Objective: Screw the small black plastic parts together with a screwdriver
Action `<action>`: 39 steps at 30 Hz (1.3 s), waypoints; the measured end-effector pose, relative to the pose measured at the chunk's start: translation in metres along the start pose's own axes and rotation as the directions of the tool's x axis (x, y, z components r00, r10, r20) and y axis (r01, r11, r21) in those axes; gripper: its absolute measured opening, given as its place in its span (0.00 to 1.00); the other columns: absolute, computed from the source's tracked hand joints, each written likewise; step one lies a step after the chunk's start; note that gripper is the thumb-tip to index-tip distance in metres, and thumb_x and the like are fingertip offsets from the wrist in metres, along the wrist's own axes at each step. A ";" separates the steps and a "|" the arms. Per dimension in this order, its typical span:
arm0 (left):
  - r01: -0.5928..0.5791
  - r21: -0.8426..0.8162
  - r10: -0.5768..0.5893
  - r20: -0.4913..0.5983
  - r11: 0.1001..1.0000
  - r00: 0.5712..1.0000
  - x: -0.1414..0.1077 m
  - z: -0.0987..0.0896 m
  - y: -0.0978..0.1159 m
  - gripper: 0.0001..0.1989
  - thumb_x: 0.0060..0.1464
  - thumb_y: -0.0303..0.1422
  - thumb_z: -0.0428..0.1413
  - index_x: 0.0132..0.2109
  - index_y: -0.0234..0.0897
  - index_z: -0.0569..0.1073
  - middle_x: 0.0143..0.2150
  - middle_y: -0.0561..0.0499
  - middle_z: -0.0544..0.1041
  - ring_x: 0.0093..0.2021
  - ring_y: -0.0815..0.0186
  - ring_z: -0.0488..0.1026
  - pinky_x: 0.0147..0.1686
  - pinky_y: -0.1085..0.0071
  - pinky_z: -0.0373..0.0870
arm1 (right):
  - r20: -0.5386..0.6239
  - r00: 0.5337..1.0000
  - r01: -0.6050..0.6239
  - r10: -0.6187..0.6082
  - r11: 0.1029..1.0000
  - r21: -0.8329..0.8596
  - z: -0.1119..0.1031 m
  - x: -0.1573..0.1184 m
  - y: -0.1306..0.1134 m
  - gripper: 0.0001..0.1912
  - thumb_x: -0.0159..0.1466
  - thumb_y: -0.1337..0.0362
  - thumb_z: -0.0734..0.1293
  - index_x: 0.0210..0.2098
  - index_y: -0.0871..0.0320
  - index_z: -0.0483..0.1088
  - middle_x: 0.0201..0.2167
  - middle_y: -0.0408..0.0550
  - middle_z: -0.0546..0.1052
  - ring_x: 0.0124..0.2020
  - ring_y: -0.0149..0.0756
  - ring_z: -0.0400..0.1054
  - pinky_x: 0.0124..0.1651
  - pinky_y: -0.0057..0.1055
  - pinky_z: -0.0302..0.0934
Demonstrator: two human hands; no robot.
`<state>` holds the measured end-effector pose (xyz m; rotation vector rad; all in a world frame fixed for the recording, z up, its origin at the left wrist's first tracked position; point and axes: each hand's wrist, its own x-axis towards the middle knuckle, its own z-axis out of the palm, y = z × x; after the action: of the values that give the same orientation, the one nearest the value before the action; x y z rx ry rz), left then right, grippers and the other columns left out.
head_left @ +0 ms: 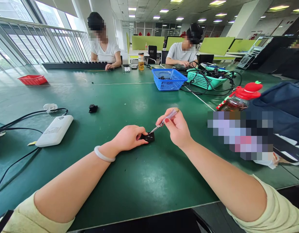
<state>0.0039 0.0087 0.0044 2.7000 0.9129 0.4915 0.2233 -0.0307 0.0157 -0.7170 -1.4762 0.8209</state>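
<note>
My left hand [130, 137] rests on the green table [139, 181] and pinches a small flat black part [149, 138] between thumb and fingers. Small light marks show on the top of that part, but its exact kind is unclear. A slim screwdriver [167, 120] with a clear purplish handle is gripped in my right hand [176, 127]. It slants down to the left, its tip at the upper edge of the black part. Farther off to the left lies a small black lump-like piece [93, 108].
A white power bank [55, 131] with black cables lies left. Blue [169, 81] and green [205, 79] baskets with cables, and a red tray [33, 80], stand farther back. A red-lidded bottle [244, 95] and dark bag [280, 110] are right. Two people sit across the table.
</note>
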 end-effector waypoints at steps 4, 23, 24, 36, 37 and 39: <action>0.002 0.001 -0.002 -0.003 1.000 1.000 0.000 0.001 0.001 0.13 0.55 0.43 0.61 0.42 0.39 0.75 0.25 0.56 0.68 0.28 0.67 0.68 0.30 0.72 0.60 | -0.044 0.994 -0.100 0.102 0.993 0.057 -0.003 0.006 0.005 0.17 0.64 0.47 0.66 0.38 0.52 0.59 0.28 0.39 0.76 0.31 0.33 0.70 0.41 0.38 0.65; 0.012 0.023 -0.011 -0.041 1.000 0.999 0.001 0.001 -0.002 0.14 0.53 0.42 0.63 0.43 0.39 0.78 0.24 0.56 0.69 0.28 0.67 0.68 0.31 0.72 0.61 | -0.086 0.955 -0.264 0.285 0.944 0.197 0.001 0.006 0.015 0.19 0.59 0.50 0.70 0.36 0.53 0.58 0.25 0.38 0.77 0.29 0.33 0.73 0.38 0.36 0.66; 0.023 0.018 -0.022 -0.040 1.000 0.999 0.001 0.000 -0.002 0.15 0.53 0.43 0.63 0.43 0.39 0.78 0.24 0.56 0.69 0.28 0.67 0.68 0.31 0.72 0.61 | -0.104 0.966 -0.215 0.237 0.958 0.187 0.000 0.006 0.014 0.18 0.60 0.50 0.69 0.37 0.52 0.59 0.26 0.38 0.77 0.29 0.33 0.73 0.39 0.37 0.67; 0.314 0.008 -0.314 0.010 0.949 0.949 0.005 -0.004 0.004 0.18 0.55 0.48 0.58 0.46 0.42 0.80 0.25 0.54 0.73 0.28 0.65 0.69 0.28 0.71 0.58 | -0.044 0.997 -0.061 0.063 0.997 0.044 0.002 0.000 0.001 0.17 0.63 0.49 0.69 0.37 0.51 0.60 0.29 0.40 0.77 0.34 0.35 0.75 0.42 0.40 0.71; 0.325 0.006 -0.326 0.008 0.946 0.946 0.005 -0.004 0.003 0.18 0.56 0.47 0.57 0.46 0.43 0.80 0.25 0.54 0.73 0.27 0.65 0.69 0.27 0.71 0.58 | -0.025 0.998 -0.061 0.062 0.998 0.033 0.002 -0.001 0.001 0.16 0.63 0.50 0.69 0.37 0.51 0.60 0.30 0.41 0.78 0.34 0.35 0.75 0.44 0.40 0.71; 0.336 0.001 -0.336 0.006 0.942 0.942 0.004 -0.003 0.002 0.17 0.57 0.47 0.57 0.48 0.44 0.79 0.25 0.55 0.73 0.27 0.65 0.69 0.27 0.71 0.57 | 0.007 0.998 -0.066 0.066 0.998 0.009 0.002 -0.003 0.003 0.15 0.64 0.50 0.68 0.38 0.51 0.61 0.33 0.43 0.79 0.36 0.35 0.75 0.46 0.41 0.70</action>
<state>0.0071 0.0100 0.0093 2.4671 1.3374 0.4079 0.2214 -0.0314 0.0115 -0.7603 -1.4602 0.8805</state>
